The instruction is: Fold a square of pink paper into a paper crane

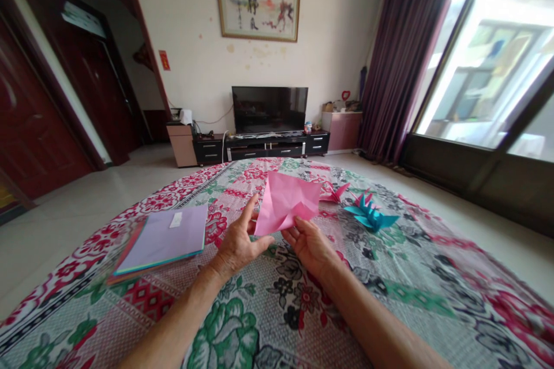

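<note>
Around the pink paper sheet [288,200], the lilac-topped paper stack [167,242] obstructs 8 o'clock, past the left hand [239,243]; a pink folded-paper figure [336,192] and teal folded-paper figure [373,218] obstruct 3. Passage exists over patterned tablecloth [259,311] at 11 and 6.

The bare left forearm [186,305] and right forearm [367,305] taper toward the wrists [217,267], and the left hand [240,240] and right hand [313,247] are likewise bare

My forearms [179,308]: cut off at 6 o'clock. Folded bird [336,194] at 3 o'clock of my pink paper [285,197]: partly hidden.
</note>
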Action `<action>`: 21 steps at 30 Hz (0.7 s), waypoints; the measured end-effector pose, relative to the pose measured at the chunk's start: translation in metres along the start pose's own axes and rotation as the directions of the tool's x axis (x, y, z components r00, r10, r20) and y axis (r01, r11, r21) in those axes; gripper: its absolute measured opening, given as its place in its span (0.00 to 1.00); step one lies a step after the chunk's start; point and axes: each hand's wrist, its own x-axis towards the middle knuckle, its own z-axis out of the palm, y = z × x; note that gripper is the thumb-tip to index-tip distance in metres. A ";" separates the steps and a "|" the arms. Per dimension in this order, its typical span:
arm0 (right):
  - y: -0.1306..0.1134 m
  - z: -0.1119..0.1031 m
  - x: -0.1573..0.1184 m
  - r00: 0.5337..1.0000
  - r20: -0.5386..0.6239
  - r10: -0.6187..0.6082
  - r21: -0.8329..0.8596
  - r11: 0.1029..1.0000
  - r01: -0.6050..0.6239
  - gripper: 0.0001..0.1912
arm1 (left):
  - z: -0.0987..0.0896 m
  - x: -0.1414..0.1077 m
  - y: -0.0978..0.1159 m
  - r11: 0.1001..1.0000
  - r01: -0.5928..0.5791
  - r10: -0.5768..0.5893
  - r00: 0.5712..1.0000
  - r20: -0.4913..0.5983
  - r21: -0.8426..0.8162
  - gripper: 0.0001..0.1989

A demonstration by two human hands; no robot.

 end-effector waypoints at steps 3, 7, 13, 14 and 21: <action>-0.001 0.001 0.000 0.999 -0.031 -0.037 0.030 0.999 0.038 0.10 | 0.000 0.001 -0.001 0.995 0.083 -0.084 0.996 -0.005 -0.054 0.40; -0.001 0.000 0.000 0.998 -0.018 -0.055 0.036 0.998 0.055 0.10 | -0.003 0.001 -0.001 0.991 0.118 -0.119 0.993 0.018 0.064 0.15; 0.000 -0.001 0.001 0.999 -0.023 -0.038 0.038 0.999 0.039 0.11 | -0.004 -0.001 -0.002 0.986 0.133 -0.137 0.990 0.037 0.099 0.13; 0.001 -0.001 0.001 0.999 -0.029 -0.039 0.038 0.998 0.040 0.11 | -0.004 -0.001 -0.002 0.986 0.131 -0.135 0.990 0.036 0.107 0.13; 0.003 -0.002 0.003 0.998 -0.052 -0.046 0.033 0.998 0.047 0.10 | -0.005 -0.001 -0.002 0.979 0.113 -0.120 0.992 0.030 0.167 0.14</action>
